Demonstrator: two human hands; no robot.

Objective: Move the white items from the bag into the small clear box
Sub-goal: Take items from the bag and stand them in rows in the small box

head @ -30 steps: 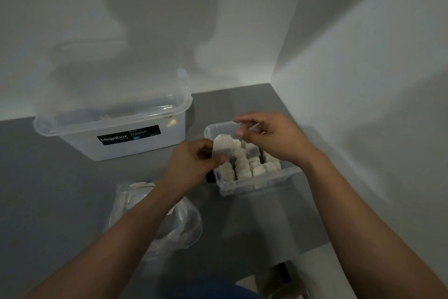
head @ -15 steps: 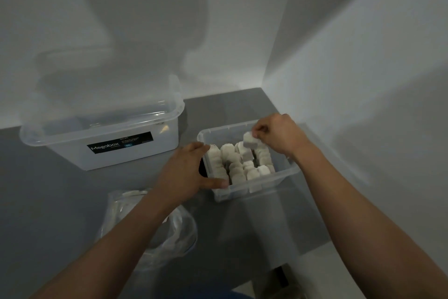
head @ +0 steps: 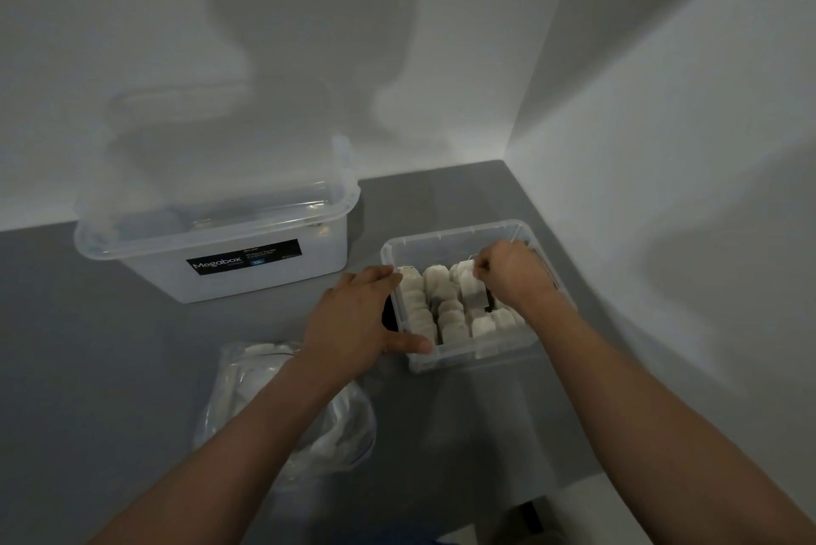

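Observation:
The small clear box stands on the grey surface near the corner, filled with rows of several white items. My left hand grips the box's left wall, fingers over the rim and thumb along the front. My right hand is inside the box at its far right, fingers pinched on one white item among the rows. The clear plastic bag lies at the near left, partly under my left forearm, with white items faintly visible inside.
A large translucent lidded tub labelled Megabox sits at the back left. White walls close in behind and on the right, meeting at a corner. The grey surface ends at a front edge near the bottom right.
My left hand let go of the white item it held and took hold of the box's left wall. My right hand went down into the box, pinching an item among the rows.

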